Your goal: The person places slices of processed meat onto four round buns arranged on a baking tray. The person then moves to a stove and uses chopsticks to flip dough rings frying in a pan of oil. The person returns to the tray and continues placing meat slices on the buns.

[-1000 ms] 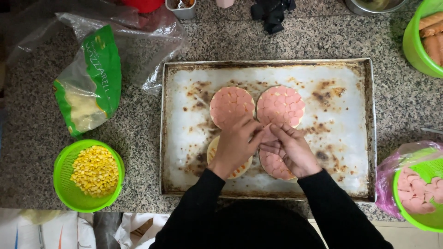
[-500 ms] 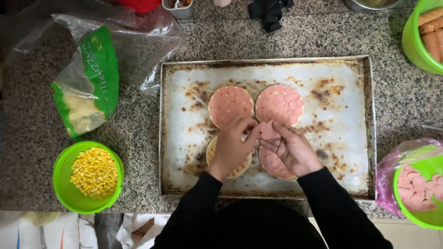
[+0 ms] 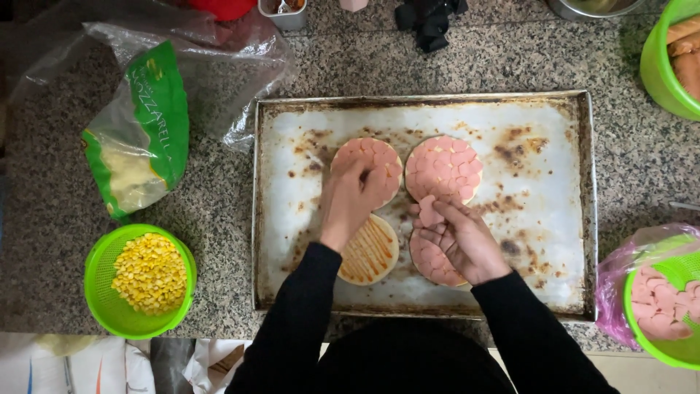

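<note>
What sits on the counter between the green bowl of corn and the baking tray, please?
Nothing: in the head view, only bare speckled counter separates the corn bowl from the baking tray.

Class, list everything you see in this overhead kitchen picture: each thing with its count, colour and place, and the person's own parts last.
Baking tray: one, stained metal, centre of counter.
Round bases: four on the tray; three covered with pink slices, one with sauce only.
Corn bowl: one, green, lower left.
Cheese bag: one, green and clear, upper left.
Sliced-sausage bowl: one, green, lower right.
Whole-sausage bowl: one, green, upper right.
Left hand: over the back-left base.
Right hand: fingers holding pink slices.
</note>
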